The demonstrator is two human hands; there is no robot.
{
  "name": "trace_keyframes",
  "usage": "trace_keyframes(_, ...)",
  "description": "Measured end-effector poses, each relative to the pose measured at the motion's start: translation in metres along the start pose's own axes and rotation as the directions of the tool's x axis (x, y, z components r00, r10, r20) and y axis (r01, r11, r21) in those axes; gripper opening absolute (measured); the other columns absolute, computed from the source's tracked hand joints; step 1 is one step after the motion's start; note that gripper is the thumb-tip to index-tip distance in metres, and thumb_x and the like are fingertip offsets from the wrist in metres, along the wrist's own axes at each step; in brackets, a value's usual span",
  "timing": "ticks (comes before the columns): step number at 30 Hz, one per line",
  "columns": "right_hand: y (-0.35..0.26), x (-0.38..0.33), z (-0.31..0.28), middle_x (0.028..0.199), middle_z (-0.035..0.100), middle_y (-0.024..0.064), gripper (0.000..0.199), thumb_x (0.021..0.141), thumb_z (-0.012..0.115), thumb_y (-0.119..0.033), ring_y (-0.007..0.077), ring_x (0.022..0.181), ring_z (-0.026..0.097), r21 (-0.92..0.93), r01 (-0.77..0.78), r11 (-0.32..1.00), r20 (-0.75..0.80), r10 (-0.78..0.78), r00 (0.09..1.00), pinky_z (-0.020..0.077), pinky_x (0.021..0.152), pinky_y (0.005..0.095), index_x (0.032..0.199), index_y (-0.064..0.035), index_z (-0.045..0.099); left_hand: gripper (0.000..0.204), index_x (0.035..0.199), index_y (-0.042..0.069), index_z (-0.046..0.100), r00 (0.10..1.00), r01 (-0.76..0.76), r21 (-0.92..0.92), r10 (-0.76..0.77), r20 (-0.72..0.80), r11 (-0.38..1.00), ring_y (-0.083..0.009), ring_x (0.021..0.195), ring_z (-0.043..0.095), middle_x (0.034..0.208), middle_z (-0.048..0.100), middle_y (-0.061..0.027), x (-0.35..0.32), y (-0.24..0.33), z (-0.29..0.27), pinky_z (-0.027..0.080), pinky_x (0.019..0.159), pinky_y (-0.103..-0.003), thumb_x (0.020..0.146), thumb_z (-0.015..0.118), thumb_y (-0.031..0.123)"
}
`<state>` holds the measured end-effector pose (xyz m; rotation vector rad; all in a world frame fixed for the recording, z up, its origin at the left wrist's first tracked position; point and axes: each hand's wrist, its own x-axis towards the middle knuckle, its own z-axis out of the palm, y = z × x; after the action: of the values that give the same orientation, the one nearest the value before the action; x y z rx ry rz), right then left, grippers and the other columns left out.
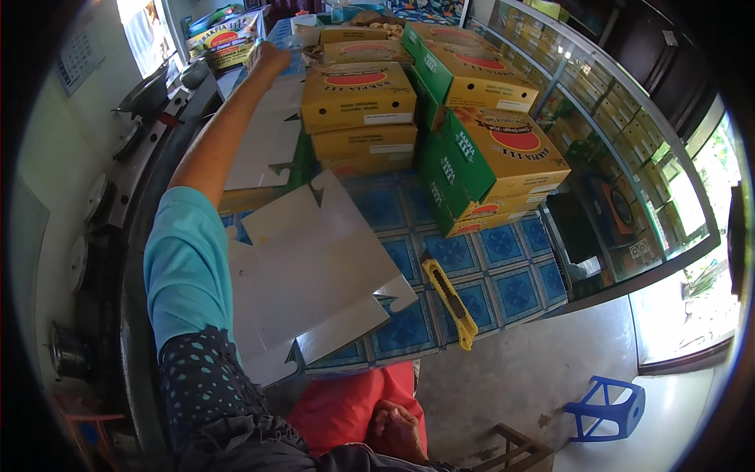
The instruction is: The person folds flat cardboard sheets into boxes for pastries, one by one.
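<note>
The left hand (271, 57) is reaching far across the tabletop (503, 275), its grip closing on a carton (228, 39) beyond the flat cardboard blank (314, 267); the right hand (397, 429) is resting loosely curled in the lap.

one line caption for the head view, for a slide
Left hand reaches far across stacked yellow boxes; flat white cardboard and a yellow utility knife lie nearby.

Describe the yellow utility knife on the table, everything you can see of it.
The utility knife has a long, slim yellow plastic-looking body with a dark slider strip along its middle. It lies flat and diagonal on the blue patterned tablecloth near the table's front edge, right of the flat white cardboard. No hand touches it.
</note>
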<state>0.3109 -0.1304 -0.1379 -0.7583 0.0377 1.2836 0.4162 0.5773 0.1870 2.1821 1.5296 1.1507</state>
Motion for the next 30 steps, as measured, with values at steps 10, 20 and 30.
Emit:
trace_keyframes(10,-0.149,-0.052,0.031,0.115,0.067,0.0079,0.055,0.092,0.07,-0.019,0.0144,0.098,0.063,-0.913,-0.09,0.397,0.147,0.527,0.837,0.0509,0.086,0.0331,0.143,-0.0072,0.051,0.056,0.134,-0.003,0.056,0.79,-0.15,0.058,0.084,0.608,0.987,-0.0296,0.123,0.056,0.132,0.06,-0.0196,-0.071,-0.173,-0.199,0.046,0.103,-0.039,0.083,0.072,0.014)
trace_keyframes(20,-0.392,-0.089,0.267,0.101,0.071,0.0069,0.071,0.066,0.091,-0.011,0.0156,0.082,0.069,-0.828,0.351,-0.438,0.262,0.251,0.932,0.0583,0.074,0.0288,0.131,-0.012,0.064,0.055,0.14,0.002,0.052,0.827,0.558,-0.351,-0.537,0.164,0.752,-0.0215,0.118,0.057,0.138,0.056,-0.0156,-0.393,-0.294,-0.257,0.049,0.09,-0.036,0.097,0.061,0.035)
trace_keyframes(30,-0.461,0.153,0.394,0.076,0.067,0.0024,0.032,0.093,0.067,-0.023,0.0073,0.066,0.06,-0.548,0.44,-0.712,0.708,-0.114,0.697,0.0483,0.057,0.0254,0.119,-0.0039,0.07,0.073,0.147,0.007,0.043,0.713,-0.61,0.034,0.53,0.46,0.791,-0.0567,0.141,0.021,0.155,0.024,-0.0322,-0.446,-0.074,-0.262,0.023,0.111,-0.066,0.093,0.055,0.055)
